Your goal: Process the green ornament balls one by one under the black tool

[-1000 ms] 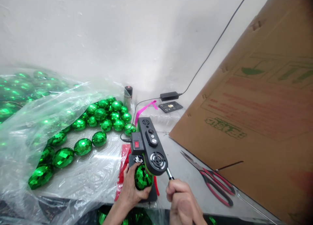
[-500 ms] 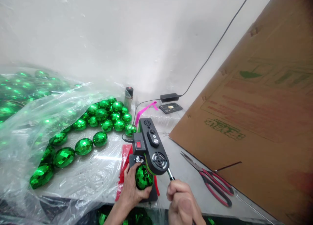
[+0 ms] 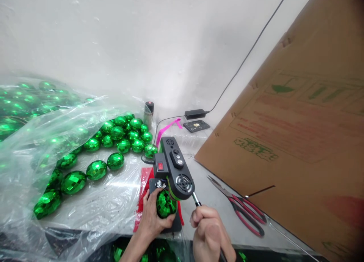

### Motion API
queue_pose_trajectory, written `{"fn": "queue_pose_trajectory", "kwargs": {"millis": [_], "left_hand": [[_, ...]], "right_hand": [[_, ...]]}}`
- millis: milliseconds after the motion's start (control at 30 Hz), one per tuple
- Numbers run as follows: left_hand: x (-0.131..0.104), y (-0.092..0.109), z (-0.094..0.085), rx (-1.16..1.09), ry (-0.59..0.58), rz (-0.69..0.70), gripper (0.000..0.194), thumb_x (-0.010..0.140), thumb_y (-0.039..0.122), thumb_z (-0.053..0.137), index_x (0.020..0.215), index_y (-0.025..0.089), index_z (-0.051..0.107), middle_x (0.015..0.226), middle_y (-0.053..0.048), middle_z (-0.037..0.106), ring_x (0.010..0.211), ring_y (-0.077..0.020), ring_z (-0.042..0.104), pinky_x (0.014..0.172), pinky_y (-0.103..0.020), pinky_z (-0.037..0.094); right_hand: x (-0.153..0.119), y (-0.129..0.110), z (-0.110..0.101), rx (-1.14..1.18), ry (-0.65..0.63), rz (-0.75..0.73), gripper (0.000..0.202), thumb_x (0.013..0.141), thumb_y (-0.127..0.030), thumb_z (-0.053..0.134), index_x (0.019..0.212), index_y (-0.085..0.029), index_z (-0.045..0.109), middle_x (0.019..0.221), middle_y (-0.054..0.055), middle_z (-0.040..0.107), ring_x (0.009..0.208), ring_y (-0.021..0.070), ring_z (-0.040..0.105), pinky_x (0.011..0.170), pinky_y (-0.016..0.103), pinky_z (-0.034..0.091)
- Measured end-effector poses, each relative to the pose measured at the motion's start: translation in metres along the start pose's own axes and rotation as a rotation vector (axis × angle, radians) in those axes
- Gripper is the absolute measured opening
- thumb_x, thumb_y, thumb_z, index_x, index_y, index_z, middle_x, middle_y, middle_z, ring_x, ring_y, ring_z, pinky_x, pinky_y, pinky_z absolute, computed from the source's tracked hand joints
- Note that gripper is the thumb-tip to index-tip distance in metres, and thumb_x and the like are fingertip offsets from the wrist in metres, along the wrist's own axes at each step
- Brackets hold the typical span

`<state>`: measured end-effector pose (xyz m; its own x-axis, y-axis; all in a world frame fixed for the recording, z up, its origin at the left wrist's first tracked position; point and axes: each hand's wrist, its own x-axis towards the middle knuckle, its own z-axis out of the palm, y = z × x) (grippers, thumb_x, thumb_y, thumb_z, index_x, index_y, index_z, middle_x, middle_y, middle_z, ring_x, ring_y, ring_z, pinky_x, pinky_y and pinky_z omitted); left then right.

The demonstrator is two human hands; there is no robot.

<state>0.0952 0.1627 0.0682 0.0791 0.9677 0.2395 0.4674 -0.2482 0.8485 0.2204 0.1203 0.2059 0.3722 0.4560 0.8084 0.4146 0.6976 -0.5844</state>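
Note:
A shiny green faceted bauble (image 3: 166, 203) rests in my left hand (image 3: 152, 212), whose fingers and thumb wrap around its left and lower sides. The bauble sits at the front end of a black machine (image 3: 181, 171) with round grilles and a green edge, overlapping its black base plate (image 3: 176, 225). A red rocker switch (image 3: 160, 166) is on the machine's side box. My right hand (image 3: 209, 228) is closed around a thin metal rod (image 3: 196, 198) with a black section, reaching to the machine's front end. Whether the rod is fixed to the machine, I cannot tell.
More green baubles (image 3: 116, 132) lie left, many under clear plastic (image 3: 34, 140). Red-handled scissors (image 3: 241, 212) lie right, beside a large cardboard box (image 3: 284, 140). Behind are a power adapter (image 3: 195, 113), a phone-like slab (image 3: 196, 126), a pink ribbon (image 3: 165, 130) and a dark cylinder (image 3: 149, 112).
The whole view has shifted slightly, so most things appear a little further left. Both hands keep the same holds on the bauble and the rod.

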Motion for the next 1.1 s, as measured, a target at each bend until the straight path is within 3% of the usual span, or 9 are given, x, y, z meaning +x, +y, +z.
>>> {"fn": "queue_pose_trajectory", "kwargs": {"millis": [333, 633, 733, 833, 967, 1067, 1100], "left_hand": [[0.002, -0.003, 0.003, 0.007, 0.042, 0.031, 0.077, 0.067, 0.043, 0.079, 0.137, 0.014, 0.068, 0.134, -0.022, 0.079, 0.128, -0.0475, 0.073, 0.122, -0.081, 0.048], [0.001, -0.004, 0.006, 0.015, 0.062, 0.026, 0.080, 0.062, 0.036, 0.081, 0.138, 0.016, 0.068, 0.133, -0.019, 0.079, 0.128, -0.0465, 0.073, 0.122, -0.079, 0.049], [0.005, -0.001, 0.002, -0.015, 0.044, 0.000, 0.078, 0.063, 0.038, 0.082, 0.137, 0.018, 0.069, 0.134, -0.018, 0.080, 0.129, -0.0464, 0.073, 0.124, -0.080, 0.047], [0.006, 0.003, -0.005, -0.053, 0.031, -0.047, 0.077, 0.065, 0.038, 0.083, 0.138, 0.018, 0.069, 0.138, -0.019, 0.078, 0.135, -0.0469, 0.071, 0.125, -0.077, 0.047], [-0.027, -0.007, -0.013, -0.108, 0.033, -0.101, 0.082, 0.072, 0.034, 0.087, 0.149, 0.019, 0.064, 0.148, -0.020, 0.074, 0.139, -0.0429, 0.070, 0.119, -0.066, 0.059], [-0.080, -0.024, -0.015, -0.066, 0.090, 0.045, 0.087, 0.069, 0.036, 0.099, 0.149, 0.025, 0.066, 0.151, -0.019, 0.073, 0.142, -0.0429, 0.070, 0.119, -0.061, 0.061], [-0.096, -0.030, -0.017, -0.006, 0.116, 0.093, 0.075, 0.073, 0.034, 0.099, 0.143, 0.028, 0.071, 0.146, -0.018, 0.076, 0.139, -0.0420, 0.072, 0.117, -0.059, 0.062]], "right_hand": [[0.006, -0.002, -0.001, -0.019, -0.026, -0.014, 0.044, 0.113, -0.017, 0.044, 0.069, -0.022, 0.048, 0.070, -0.004, 0.057, 0.056, 0.0087, 0.056, 0.051, 0.022, 0.045], [-0.020, 0.014, -0.007, -0.013, -0.050, -0.041, 0.042, 0.111, -0.013, 0.043, 0.070, -0.022, 0.050, 0.075, 0.000, 0.061, 0.061, 0.0124, 0.058, 0.056, 0.027, 0.048], [-0.005, 0.007, -0.010, -0.010, -0.080, -0.027, 0.040, 0.110, -0.011, 0.046, 0.071, -0.022, 0.051, 0.070, 0.000, 0.058, 0.062, 0.0132, 0.060, 0.053, 0.026, 0.044], [0.028, -0.014, -0.008, -0.027, -0.121, 0.038, 0.040, 0.110, -0.011, 0.049, 0.071, -0.022, 0.052, 0.065, -0.002, 0.051, 0.062, 0.0136, 0.061, 0.052, 0.026, 0.041], [0.060, -0.039, 0.002, -0.035, -0.120, 0.044, 0.047, 0.111, -0.013, 0.050, 0.066, -0.021, 0.049, 0.059, -0.004, 0.048, 0.056, 0.0103, 0.056, 0.053, 0.024, 0.040], [0.054, -0.038, 0.003, -0.029, -0.089, 0.076, 0.046, 0.112, -0.017, 0.052, 0.067, -0.021, 0.051, 0.062, -0.002, 0.054, 0.057, 0.0105, 0.057, 0.053, 0.024, 0.040], [0.049, -0.035, 0.001, -0.032, -0.077, 0.089, 0.045, 0.112, -0.018, 0.054, 0.067, -0.021, 0.052, 0.064, -0.001, 0.057, 0.057, 0.0108, 0.057, 0.052, 0.025, 0.039]]}}
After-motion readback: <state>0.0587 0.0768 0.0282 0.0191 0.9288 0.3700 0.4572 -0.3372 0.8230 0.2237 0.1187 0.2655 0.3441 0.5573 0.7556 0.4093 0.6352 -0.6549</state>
